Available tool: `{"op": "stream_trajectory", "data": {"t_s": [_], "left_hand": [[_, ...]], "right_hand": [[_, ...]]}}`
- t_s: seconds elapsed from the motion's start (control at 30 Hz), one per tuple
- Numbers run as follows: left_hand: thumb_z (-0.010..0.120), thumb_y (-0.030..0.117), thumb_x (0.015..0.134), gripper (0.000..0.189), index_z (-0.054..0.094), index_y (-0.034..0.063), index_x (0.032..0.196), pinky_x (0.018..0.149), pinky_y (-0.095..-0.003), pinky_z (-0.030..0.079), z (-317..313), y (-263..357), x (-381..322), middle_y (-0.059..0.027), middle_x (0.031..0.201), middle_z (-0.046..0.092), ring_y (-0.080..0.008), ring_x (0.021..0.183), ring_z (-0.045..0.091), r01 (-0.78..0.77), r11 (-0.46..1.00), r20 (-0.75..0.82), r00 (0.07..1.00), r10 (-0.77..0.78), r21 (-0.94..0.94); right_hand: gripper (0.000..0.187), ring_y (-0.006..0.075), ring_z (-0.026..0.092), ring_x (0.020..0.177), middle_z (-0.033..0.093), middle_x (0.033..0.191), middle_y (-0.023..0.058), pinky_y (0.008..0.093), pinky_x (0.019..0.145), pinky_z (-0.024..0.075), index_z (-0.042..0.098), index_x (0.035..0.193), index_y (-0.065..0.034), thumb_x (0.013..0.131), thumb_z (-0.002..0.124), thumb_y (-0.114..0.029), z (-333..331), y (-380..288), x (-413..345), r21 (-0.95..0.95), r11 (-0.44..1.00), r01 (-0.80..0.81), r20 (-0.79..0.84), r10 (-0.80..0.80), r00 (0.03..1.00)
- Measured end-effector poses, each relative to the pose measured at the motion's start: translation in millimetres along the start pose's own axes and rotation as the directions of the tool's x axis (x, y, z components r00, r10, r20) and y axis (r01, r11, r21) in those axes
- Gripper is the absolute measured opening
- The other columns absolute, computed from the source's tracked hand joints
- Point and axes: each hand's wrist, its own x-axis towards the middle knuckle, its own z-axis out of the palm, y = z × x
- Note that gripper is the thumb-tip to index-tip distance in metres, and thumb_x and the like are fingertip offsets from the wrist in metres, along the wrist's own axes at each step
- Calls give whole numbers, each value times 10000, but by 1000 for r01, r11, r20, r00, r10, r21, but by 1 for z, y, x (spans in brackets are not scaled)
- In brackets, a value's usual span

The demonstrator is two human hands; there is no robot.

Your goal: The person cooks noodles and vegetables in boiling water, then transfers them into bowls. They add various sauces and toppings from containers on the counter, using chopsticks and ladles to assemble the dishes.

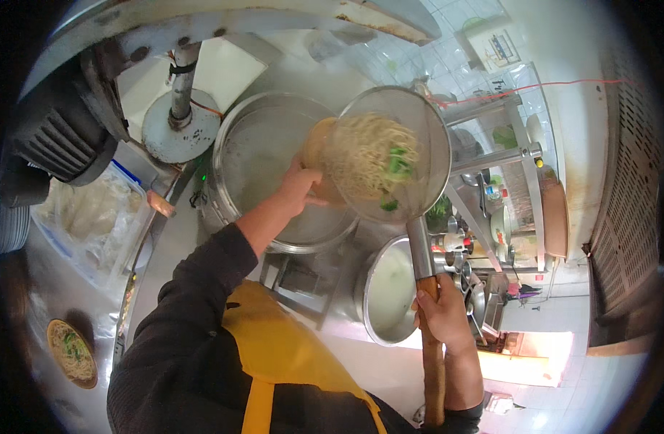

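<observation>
My right hand is closed around the wooden handle of a large wire-mesh strainer. Noodles and green leafy vegetables lie in the strainer or show through its mesh. With my left hand I hold a yellow-brown bowl, partly behind the strainer's left side. Bowl and strainer are both above a large round metal pot of cloudy liquid. Blur hides whether noodles are in the bowl.
A metal basin of pale liquid stands near the strainer's handle. To the left are a clear plastic tub of bagged food and a bowl of noodles with greens. A metal post rises behind the pot; shelves with utensils are at right.
</observation>
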Motion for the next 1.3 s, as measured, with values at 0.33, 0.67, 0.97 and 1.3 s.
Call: {"op": "stream_trajectory", "data": {"t_s": [0.33, 0.67, 0.97, 1.3], "left_hand": [[506, 55, 709, 624, 342, 78, 1311, 709, -535, 568, 16, -55, -64, -161, 1181, 495, -339, 1017, 580, 41, 984, 152, 988, -15, -171], [450, 50, 723, 495, 440, -24, 1212, 721, -561, 560, 81, -175, -108, -182, 1100, 562, -356, 971, 606, 179, 928, 343, 938, -60, -327], [417, 119, 732, 567, 410, -71, 1267, 872, -556, 488, 16, -211, -223, -246, 1172, 566, -406, 1070, 571, 121, 920, 295, 956, -6, -372], [544, 41, 602, 701, 437, -22, 1292, 977, -435, 445, -136, -189, -427, -159, 1271, 536, -314, 1149, 533, -371, 771, -203, 929, 310, -518]], "right_hand": [[246, 384, 624, 636, 610, 711, 208, 419, 576, 495, 487, 1046, 4, 841, 590, -86, 39, 92, -61, -155, 977, 145, -297, -186, 936], [230, 171, 609, 567, 614, 705, 108, 300, 520, 486, 495, 1056, 33, 875, 595, -67, -19, 226, -124, 64, 977, 203, -390, -163, 906], [285, 164, 527, 478, 569, 686, 81, 274, 433, 451, 494, 916, -19, 946, 521, -301, -17, 382, -101, 680, 733, 24, -36, 1, 999], [250, 334, 626, 799, 646, 886, 221, 379, 735, 503, 641, 966, 28, 856, 587, -189, -43, 448, 17, -624, 709, 329, -136, -514, 847]]}}
